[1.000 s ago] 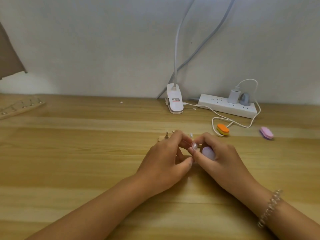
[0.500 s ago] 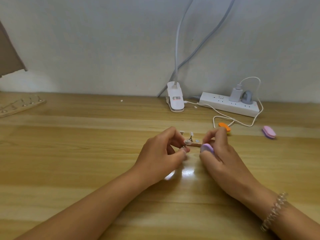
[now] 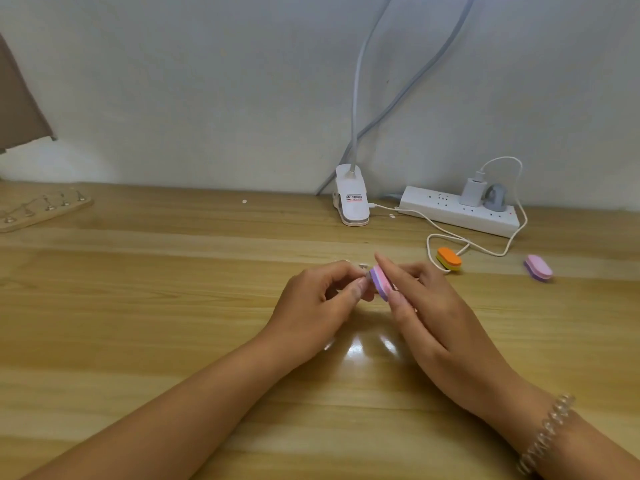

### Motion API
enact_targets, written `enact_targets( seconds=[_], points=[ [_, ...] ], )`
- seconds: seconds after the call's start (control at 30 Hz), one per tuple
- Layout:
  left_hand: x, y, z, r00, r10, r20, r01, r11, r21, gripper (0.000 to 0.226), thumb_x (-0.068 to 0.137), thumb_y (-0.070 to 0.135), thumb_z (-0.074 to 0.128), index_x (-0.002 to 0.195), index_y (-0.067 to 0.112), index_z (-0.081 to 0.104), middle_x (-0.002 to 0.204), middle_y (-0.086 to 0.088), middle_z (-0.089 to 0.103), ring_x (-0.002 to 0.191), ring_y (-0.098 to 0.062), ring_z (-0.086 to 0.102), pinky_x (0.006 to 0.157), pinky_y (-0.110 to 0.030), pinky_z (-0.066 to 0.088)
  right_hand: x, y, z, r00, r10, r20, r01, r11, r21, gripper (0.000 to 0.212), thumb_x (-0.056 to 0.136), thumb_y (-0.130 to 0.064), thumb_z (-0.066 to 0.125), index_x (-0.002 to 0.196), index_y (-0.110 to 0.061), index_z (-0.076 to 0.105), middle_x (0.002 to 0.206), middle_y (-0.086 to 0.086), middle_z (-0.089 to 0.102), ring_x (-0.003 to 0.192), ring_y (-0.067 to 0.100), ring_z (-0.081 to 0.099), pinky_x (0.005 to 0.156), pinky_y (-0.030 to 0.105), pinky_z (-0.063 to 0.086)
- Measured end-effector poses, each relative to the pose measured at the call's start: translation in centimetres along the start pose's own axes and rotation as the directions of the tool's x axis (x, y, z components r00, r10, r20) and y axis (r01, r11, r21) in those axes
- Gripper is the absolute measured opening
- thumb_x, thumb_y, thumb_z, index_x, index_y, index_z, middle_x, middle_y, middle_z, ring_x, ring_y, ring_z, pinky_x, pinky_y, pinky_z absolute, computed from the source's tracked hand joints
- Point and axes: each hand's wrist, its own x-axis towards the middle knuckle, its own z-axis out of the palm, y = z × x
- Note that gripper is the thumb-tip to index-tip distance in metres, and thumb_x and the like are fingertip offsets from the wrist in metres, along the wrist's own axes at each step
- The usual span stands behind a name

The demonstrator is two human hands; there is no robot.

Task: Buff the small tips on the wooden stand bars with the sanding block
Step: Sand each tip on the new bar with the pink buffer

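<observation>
Currently right hand (image 3: 426, 306) pinches sanding block (image 3: 379, 283) edge-on between thumb and forefinger. Block oval, layered: purple face, pink and pale bands. Left hand (image 3: 322, 299) curled, fingertips pinching small pale tip (image 3: 363, 266) touching block's purple face; bar beneath hidden. Both hands mid-table (image 3: 173, 306). Orange block (image 3: 449, 258), pink block (image 3: 538, 267) lie off right. Wooden stand bar (image 3: 45, 211) with pegs, far left.

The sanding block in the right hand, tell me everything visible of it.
The sanding block is a small oval pad, foam-like, layered purple, pink and pale. It stands on edge, tilted, pinched by forefinger and thumb of the right hand. Its purple face is against the fingertips of the left hand, which pinches a small tip, barely visible.
</observation>
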Motion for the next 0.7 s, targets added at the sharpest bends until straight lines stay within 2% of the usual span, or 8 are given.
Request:
enact_targets(
  seconds=[0.1,0.23,0.3,0.37,0.47,0.6,0.63,0.7],
  points=[
    [0.01,-0.2,-0.09,1.0,0.006,0.019,-0.007,1.0,0.014,0.018,0.099,0.017,0.059,0.095,0.024,0.075,0.078,0.015,0.068,0.065,-0.005,0.054,0.067,-0.038,0.049,0.24,-0.05,-0.01,0.999,0.03,-0.036,-0.03,1.0,0.009,0.041,0.097,-0.043,0.049,0.132,-0.025,0.059,0.107,-0.012,0.056,0.085,0.012,0.058,0.07,0.018,0.046],
    [-0.19,-0.05,0.09,0.99,0.033,0.134,-0.038,0.999,0.033,0.02,0.1,0.014,0.058,0.099,0.025,0.075,0.082,0.013,0.07,0.069,-0.005,0.06,0.064,-0.027,0.049,0.54,0.09,-0.11,0.983,0.118,-0.144,-0.108,0.991,0.076,0.021,0.09,-0.041,0.059,0.104,-0.028,0.068,0.094,-0.012,0.062,0.079,0.013,0.059,0.061,0.019,0.044],
    [-0.03,-0.2,-0.03,0.995,0.016,0.1,-0.016,1.0,-0.004,0.022,0.1,0.01,0.057,0.101,0.021,0.075,0.083,0.007,0.071,0.062,-0.008,0.057,0.062,-0.027,0.048,0.33,-0.35,0.06,0.988,0.06,-0.144,-0.061,0.998,0.0,0.019,0.087,-0.036,0.068,0.102,-0.027,0.066,0.09,-0.013,0.061,0.075,0.014,0.06,0.058,0.023,0.046],
    [0.13,-0.31,-0.22,0.996,0.006,0.084,-0.005,1.0,-0.014,0.022,0.1,0.009,0.055,0.103,0.018,0.075,0.087,0.0,0.073,0.062,-0.012,0.057,0.062,-0.029,0.049,0.25,-0.55,0.19,0.992,0.046,-0.121,-0.047,0.999,0.002,0.026,0.079,-0.036,0.072,0.102,-0.025,0.064,0.089,-0.013,0.061,0.073,0.014,0.06,0.057,0.025,0.047],
    [-0.01,-0.2,-0.06,0.988,0.028,0.151,-0.031,0.999,0.015,0.02,0.1,0.011,0.057,0.1,0.02,0.075,0.083,0.008,0.072,0.065,-0.011,0.06,0.062,-0.023,0.046,0.54,0.22,-0.21,0.967,0.173,-0.187,-0.158,0.983,0.093,0.023,0.079,-0.037,0.07,0.098,-0.023,0.067,0.087,-0.011,0.065,0.071,0.013,0.061,0.061,0.029,0.048],
    [0.01,-0.34,-0.04,0.99,0.022,0.142,-0.024,1.0,0.016,0.022,0.1,0.009,0.056,0.1,0.021,0.075,0.076,0.015,0.066,0.061,-0.005,0.056,0.061,-0.021,0.045,0.36,-0.36,0.07,0.986,0.067,-0.152,-0.066,0.998,0.012,0.023,0.079,-0.032,0.074,0.098,-0.022,0.066,0.086,-0.011,0.062,0.069,0.014,0.06,0.057,0.024,0.045],
    [0.06,-0.31,-0.1,0.99,0.022,0.139,-0.025,1.0,0.018,0.022,0.1,0.009,0.056,0.102,0.02,0.075,0.077,0.015,0.066,0.06,-0.007,0.056,0.062,-0.022,0.045,0.34,-0.38,0.12,0.986,0.083,-0.144,-0.078,0.996,0.037,0.023,0.079,-0.033,0.074,0.097,-0.022,0.066,0.085,-0.01,0.062,0.068,0.014,0.06,0.057,0.023,0.045],
    [-0.03,-0.03,-0.07,0.988,0.031,0.152,-0.032,0.999,0.004,0.02,0.101,0.01,0.056,0.1,0.02,0.073,0.082,0.012,0.071,0.062,-0.003,0.059,0.061,-0.019,0.045,0.7,0.24,-0.23,0.956,0.233,-0.179,-0.208,0.967,0.147,0.017,0.08,-0.037,0.07,0.093,-0.025,0.067,0.084,-0.009,0.066,0.068,0.014,0.061,0.059,0.025,0.046]
  ],
)
